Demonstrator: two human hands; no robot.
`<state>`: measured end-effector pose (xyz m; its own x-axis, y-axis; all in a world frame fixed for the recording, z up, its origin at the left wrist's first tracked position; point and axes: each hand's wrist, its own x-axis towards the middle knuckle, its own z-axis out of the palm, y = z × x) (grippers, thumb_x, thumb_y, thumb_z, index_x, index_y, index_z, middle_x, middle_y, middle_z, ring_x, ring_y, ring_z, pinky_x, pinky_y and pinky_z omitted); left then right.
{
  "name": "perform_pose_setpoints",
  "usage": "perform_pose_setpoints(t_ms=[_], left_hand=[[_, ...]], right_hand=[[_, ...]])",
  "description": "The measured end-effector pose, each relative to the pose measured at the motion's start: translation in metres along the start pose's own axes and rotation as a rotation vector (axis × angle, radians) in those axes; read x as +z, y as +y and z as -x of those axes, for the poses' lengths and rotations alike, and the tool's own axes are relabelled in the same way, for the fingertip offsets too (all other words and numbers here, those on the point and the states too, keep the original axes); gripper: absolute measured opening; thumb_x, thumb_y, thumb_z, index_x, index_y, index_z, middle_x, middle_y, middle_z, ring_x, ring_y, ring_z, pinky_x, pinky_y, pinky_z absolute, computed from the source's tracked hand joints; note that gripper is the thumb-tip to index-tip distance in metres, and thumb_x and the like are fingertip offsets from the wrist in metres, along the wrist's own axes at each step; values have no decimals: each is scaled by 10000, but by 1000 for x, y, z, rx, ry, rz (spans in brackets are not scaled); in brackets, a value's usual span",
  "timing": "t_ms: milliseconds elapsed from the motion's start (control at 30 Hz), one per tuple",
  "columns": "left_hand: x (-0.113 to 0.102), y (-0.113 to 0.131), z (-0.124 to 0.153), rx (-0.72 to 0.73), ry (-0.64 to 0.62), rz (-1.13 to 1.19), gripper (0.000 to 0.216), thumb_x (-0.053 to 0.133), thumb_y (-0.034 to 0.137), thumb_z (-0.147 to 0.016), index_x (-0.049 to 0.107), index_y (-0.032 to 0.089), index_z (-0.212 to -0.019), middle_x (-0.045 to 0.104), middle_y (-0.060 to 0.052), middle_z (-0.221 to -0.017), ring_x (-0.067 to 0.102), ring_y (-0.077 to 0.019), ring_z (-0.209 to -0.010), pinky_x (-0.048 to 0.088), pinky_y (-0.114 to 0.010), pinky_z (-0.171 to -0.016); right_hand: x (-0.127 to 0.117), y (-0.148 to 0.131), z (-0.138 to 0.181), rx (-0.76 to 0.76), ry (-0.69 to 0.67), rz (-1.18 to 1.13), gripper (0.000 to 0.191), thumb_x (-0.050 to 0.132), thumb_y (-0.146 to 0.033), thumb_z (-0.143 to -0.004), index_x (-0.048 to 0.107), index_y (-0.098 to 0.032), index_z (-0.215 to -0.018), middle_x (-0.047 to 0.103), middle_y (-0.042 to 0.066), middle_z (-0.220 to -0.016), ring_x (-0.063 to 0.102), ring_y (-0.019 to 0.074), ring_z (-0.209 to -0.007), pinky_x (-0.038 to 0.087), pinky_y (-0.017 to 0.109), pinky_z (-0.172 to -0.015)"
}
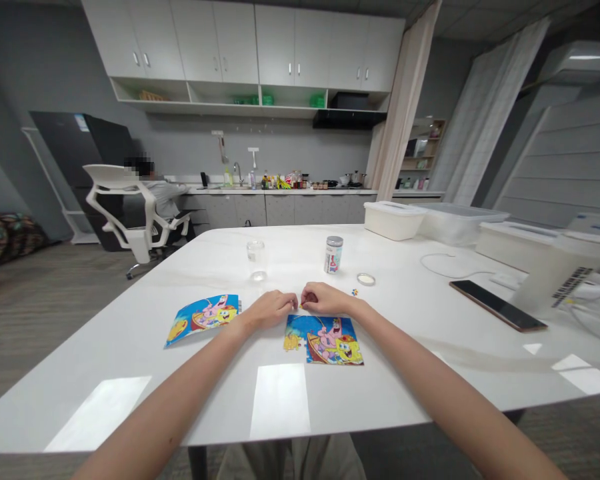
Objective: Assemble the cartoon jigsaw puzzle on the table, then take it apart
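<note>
A partly joined jigsaw puzzle (334, 339) with blue, pink and yellow cartoon figures lies in front of me, its lower left corner open. Just above its top edge, my right hand (326, 298) is closed in a pinch on a small puzzle piece (302, 306), of which only an orange-yellow bit shows. My left hand (274, 308) is close beside it with bent fingers drawn together; what they hold, if anything, is hidden. Left of that hand lies a slightly curled picture sheet (205, 317) with the same cartoon scene. A few small loose pieces (355, 293) sit beyond my right wrist.
Farther back stand a clear jar (256, 260) and a printed can (333, 255), with a round lid (366, 279) nearby. On the right are a phone (497, 305), a white cylinder (555, 273), cables and storage boxes (394, 221). A person sits in a white chair (125, 207) at the back left.
</note>
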<state>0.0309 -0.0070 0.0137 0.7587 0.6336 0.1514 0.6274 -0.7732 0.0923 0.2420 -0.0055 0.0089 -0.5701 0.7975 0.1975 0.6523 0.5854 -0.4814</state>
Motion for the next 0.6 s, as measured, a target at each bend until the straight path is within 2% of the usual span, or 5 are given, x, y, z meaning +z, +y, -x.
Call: perform_pose_setpoints(t_ms=[100,267,333,500,600], left_hand=[[-1,2,-2,23,-19,116,335,353,169,-855,686,190,-863,715,-16,-794,643,-166,-773,447,-252,-758],[-3,0,-3,52,-58,100,312,377,135,-828,674,184,-745,717,0,-745,647,-133,-716,450,-204,-713],[-1,0,-2,21,-28,34,297,379,161,-851,670,186,-796,714,-26,-749,655,-168,-728,453,-241,-698],[7,-1,1,-64,51,-160,284,421,270,-901,592,158,-1099,710,-111,-796,676,-270,-745,465,-331,-658],[12,-1,0,-85,81,-232,322,412,306,-929,549,128,-1160,711,-142,-805,689,-292,-747,473,-349,-650]], right_hand=[[-1,2,0,-18,41,31,71,650,-150,-759,659,-137,-827,624,36,-787,543,124,-660,429,239,-638],[4,6,-2,-42,75,-14,65,626,-105,-745,613,-150,-791,613,11,-747,524,116,-642,419,238,-640],[7,8,-3,-46,84,-82,84,594,-82,-741,599,-157,-779,609,-5,-717,527,113,-639,421,235,-643],[12,12,-7,2,116,-315,99,642,-170,-721,589,-163,-804,635,-11,-728,570,119,-658,457,252,-661],[13,12,-10,2,110,-495,154,661,-198,-704,592,-163,-838,672,13,-779,620,139,-714,485,282,-705]])
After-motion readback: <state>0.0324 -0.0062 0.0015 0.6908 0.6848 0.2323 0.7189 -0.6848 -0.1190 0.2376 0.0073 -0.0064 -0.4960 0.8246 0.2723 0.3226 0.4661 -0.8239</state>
